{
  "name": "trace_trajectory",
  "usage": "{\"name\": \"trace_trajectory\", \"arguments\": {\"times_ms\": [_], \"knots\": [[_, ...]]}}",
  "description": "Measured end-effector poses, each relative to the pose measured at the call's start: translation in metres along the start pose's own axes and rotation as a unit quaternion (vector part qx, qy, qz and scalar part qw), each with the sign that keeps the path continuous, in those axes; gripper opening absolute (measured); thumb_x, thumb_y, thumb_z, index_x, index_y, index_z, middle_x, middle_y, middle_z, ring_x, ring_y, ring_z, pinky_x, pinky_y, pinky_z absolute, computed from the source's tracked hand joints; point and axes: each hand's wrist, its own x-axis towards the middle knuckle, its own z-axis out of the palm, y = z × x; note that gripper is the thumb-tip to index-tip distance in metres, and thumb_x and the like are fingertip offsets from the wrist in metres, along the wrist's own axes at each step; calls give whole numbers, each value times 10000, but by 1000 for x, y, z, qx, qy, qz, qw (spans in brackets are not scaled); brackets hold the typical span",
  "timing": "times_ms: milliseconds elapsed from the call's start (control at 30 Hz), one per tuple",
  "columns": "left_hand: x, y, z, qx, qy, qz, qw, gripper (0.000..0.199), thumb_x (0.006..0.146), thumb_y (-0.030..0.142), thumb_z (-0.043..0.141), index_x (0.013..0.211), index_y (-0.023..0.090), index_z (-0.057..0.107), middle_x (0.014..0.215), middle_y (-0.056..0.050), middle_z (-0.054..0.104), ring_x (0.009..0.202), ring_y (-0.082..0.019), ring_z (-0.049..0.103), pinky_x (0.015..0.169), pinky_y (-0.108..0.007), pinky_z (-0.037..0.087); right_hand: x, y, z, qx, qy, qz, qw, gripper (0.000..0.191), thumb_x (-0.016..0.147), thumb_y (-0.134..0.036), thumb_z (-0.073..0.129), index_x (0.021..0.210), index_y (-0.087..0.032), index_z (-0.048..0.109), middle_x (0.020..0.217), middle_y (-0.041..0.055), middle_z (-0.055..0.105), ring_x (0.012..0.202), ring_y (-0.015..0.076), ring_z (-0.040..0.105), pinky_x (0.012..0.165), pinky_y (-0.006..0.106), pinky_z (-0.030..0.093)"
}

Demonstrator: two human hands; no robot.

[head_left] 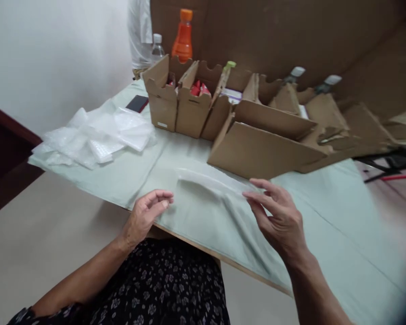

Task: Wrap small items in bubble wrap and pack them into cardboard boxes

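A thin, clear plastic piece (211,181) stretches over the pale green tablecloth (176,216), its right end between the fingertips of my right hand (279,216). Near the table's front edge is my left hand (149,212), with its fingers curled and the thumb close to the fingertips. It is apart from the plastic, and I see nothing in its grip. To the left lies a heap of clear bubble-wrap bags (98,135).
Cardboard boxes (267,149) stand in a row along the back, some with red and white packs inside. Behind them are an orange bottle (183,38) and several capped bottles. A dark phone (137,104) lies beside the leftmost box.
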Motion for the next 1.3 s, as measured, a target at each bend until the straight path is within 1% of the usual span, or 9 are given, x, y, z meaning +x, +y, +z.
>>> {"name": "trace_trajectory", "arguments": {"times_ms": [100, 233, 367, 600, 733, 800, 1000, 1133, 1300], "knots": [[9, 0, 23, 152, -10, 103, 983, 338, 878, 340, 642, 1183, 212, 710, 1195, -102, 728, 1096, -262, 698, 974, -432, 586, -32, 24, -20, -76, 4, 18, 997, 240, 983, -304, 571, 908, -301, 799, 1391, 71, 674, 1244, 320, 637, 1035, 542, 480], [22, -9, 51, 312, -40, 258, 913, 544, 861, 284, 625, 1396, 206, 569, 1459, -149, 577, 1375, -307, 545, 1165, -506, 468, -63, 35, -24, -103, 37, 32, 994, 253, 970, -234, 562, 901, -276, 801, 1404, 89, 662, 1276, 329, 618, 1059, 548, 446], [36, -21, 66, 402, -49, 311, 860, 692, 837, 264, 666, 1492, 192, 453, 1567, -193, 456, 1468, -365, 434, 1226, -587, 366, -84, 30, -20, -75, 54, 39, 995, 261, 947, -192, 550, 881, -259, 793, 1514, 87, 583, 1381, 336, 551, 1078, 550, 434], [58, -30, 72, 386, -53, 333, 859, 804, 810, 206, 695, 1549, 199, 378, 1583, -197, 452, 1478, -352, 426, 1241, -570, 340, -122, 35, -11, -3, 0, 81, 997, 262, 888, -176, 541, 877, -273, 784, 1482, 69, 621, 1366, 309, 569, 1089, 579, 443], [62, -28, 75, 431, -132, 325, 831, 350, 829, 157, 678, 1175, 193, 715, 1613, -153, 445, 1506, -355, 386, 1238, -567, 332, -136, 48, -2, 61, -28, 130, 989, 276, 837, -161, 521, 883, -247, 779, 1433, 95, 659, 1338, 289, 604, 1126, 564, 450], [60, -29, 72, 453, -147, 325, 817, 217, 834, 127, 650, 1005, 194, 766, 1568, -125, 512, 1492, -342, 410, 1240, -569, 328, -139, 53, 3, 78, -34, 152, 985, 270, 837, -170, 522, 889, -238, 778, 1401, 102, 680, 1318, 279, 623, 1137, 547, 455], [56, -33, 46, 474, -154, 303, 812, 418, 788, 28, 543, 1026, 260, 796, 1397, -60, 666, 1344, -269, 566, 1177, -514, 449, -140, 42, 7, 92, -61, 150, 982, 255, 813, -172, 552, 875, -240, 790, 1245, 92, 760, 1195, 283, 696, 1115, 554, 480], [61, -20, 32, 475, -136, 298, 817, 509, 773, 0, 460, 1098, 221, 784, 1358, -75, 684, 1284, -245, 605, 1166, -474, 472, -141, 26, -8, 119, -76, 141, 980, 251, 840, -298, 643, 1028, -249, 801, 1263, 88, 756, 1213, 284, 691, 1109, 527, 498], [63, 4, 42, 465, -149, 320, 812, 451, 848, 62, 454, 1158, 193, 754, 1334, -76, 697, 1294, -241, 598, 1193, -461, 432, -127, 19, -24, 71, -41, 179, 980, 301, 893, -367, 625, 1092, -215, 791, 1310, 115, 732, 1263, 310, 657, 1138, 543, 470]]}}
